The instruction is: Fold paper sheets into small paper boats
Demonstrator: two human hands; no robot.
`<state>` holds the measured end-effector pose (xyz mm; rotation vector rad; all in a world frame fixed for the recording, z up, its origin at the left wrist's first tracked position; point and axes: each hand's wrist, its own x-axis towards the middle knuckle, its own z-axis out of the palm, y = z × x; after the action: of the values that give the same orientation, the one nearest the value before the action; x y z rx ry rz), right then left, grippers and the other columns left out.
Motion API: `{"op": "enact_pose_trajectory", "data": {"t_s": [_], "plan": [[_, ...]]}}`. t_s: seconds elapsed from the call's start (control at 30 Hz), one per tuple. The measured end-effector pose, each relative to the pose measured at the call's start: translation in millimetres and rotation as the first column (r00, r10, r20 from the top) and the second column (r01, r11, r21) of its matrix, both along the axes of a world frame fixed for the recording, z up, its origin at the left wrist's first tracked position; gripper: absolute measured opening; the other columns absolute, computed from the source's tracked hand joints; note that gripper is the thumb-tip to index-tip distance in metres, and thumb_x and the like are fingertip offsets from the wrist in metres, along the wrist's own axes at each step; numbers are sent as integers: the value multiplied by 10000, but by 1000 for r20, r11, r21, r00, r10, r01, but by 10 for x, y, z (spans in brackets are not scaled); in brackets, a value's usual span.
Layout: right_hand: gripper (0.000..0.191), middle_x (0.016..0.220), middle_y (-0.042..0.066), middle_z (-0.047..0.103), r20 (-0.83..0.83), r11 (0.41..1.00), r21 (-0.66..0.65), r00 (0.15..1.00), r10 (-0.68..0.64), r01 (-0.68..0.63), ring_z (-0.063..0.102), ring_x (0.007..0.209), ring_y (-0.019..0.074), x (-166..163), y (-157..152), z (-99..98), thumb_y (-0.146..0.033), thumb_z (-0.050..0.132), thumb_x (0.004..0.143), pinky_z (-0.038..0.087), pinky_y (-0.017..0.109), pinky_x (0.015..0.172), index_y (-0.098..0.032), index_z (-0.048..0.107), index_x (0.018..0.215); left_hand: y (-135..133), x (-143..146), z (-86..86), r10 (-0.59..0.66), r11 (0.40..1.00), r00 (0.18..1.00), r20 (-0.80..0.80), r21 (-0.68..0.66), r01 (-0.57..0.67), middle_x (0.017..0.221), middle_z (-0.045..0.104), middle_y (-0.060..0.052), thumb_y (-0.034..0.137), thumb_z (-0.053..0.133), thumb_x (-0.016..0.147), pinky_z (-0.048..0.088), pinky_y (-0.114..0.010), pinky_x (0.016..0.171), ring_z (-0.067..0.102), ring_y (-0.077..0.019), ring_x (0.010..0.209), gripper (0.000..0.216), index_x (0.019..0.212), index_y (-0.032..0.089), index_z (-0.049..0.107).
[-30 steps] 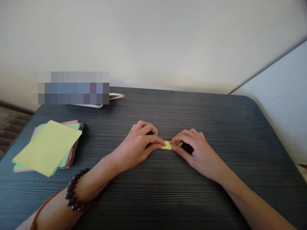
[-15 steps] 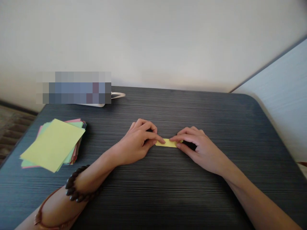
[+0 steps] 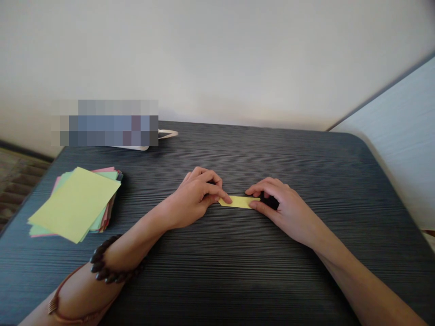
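Observation:
A narrow folded strip of yellow paper (image 3: pixel 241 202) lies flat on the dark table, its left end slanted to a point. My left hand (image 3: pixel 197 194) grips that end, the index finger pressed on top and the thumb tucked close beside it. At the other end is my right hand (image 3: pixel 280 206). Its thumb touches the strip's right end, while the index finger is lifted beyond the far edge, leaving a gap between them. A beaded bracelet (image 3: pixel 102 262) and a thin brown cord circle my left forearm.
To the left, a loose stack of coloured paper squares (image 3: pixel 76 203), yellow on top, lies on the dark wood-grain table (image 3: pixel 217 280). Behind it stands a blurred-out object (image 3: pixel 108 124) with a pale loop (image 3: pixel 169 133) at its side. A pale wall (image 3: pixel 238 59) borders the far edge.
My right index finger has lifted off the strip and moved away from the thumb, uncovering more of the right end. My left hand has stayed almost in place.

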<state>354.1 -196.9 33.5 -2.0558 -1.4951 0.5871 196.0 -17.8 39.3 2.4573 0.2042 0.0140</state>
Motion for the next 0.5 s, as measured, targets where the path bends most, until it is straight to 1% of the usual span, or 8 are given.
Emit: {"op": "enact_pose_trajectory", "data": {"t_s": [0.13, 0.23, 0.3, 0.4, 0.5], "plan": [[135, 939, 15, 614, -17, 1000, -2, 1000, 10, -10, 538, 858, 168, 31, -7, 14, -262, 590, 854, 419, 339, 777, -252, 622, 985, 9, 15, 14, 21, 1000, 999, -25, -21, -21, 966, 575, -5, 104, 515, 862, 358, -395, 942, 454, -190, 988, 292, 937, 315, 702], [134, 932, 18, 607, -1, 1000, 24, 1000, 1, -1, 549, 863, 168, 23, -19, 5, -274, 601, 846, 431, 338, 779, -244, 627, 975, -4, -3, 3, 33, 999, 999, 21, -22, -32, 1028, 585, -7, 132, 523, 861, 352, -386, 963, 460, -186, 1020, 266, 1025, 289, 660], [125, 952, 24, 595, 30, 999, 50, 1000, 7, -8, 552, 894, 172, 7, -28, -5, -273, 580, 861, 430, 345, 795, -242, 628, 971, -21, -27, -7, 30, 1000, 997, 67, -6, -29, 1065, 585, -13, 197, 549, 861, 351, -377, 967, 464, -188, 1038, 230, 1057, 273, 642], [114, 988, 32, 579, 77, 995, 96, 997, 20, -27, 550, 931, 175, -20, -35, -17, -260, 546, 883, 427, 356, 823, -236, 624, 963, -43, -59, -24, 4, 999, 993, 120, 40, -9, 1092, 592, -14, 311, 632, 818, 357, -377, 939, 480, -202, 1039, 218, 1031, 269, 645], [83, 1004, 39, 577, 70, 984, 170, 997, 41, -53, 555, 935, 163, -40, -34, -19, -222, 538, 885, 440, 341, 832, -216, 605, 934, -49, -65, -45, -41, 998, 986, 164, 46, 34, 1053, 627, -3, 298, 638, 822, 363, -364, 902, 516, -191, 1003, 171, 989, 264, 643]]}}
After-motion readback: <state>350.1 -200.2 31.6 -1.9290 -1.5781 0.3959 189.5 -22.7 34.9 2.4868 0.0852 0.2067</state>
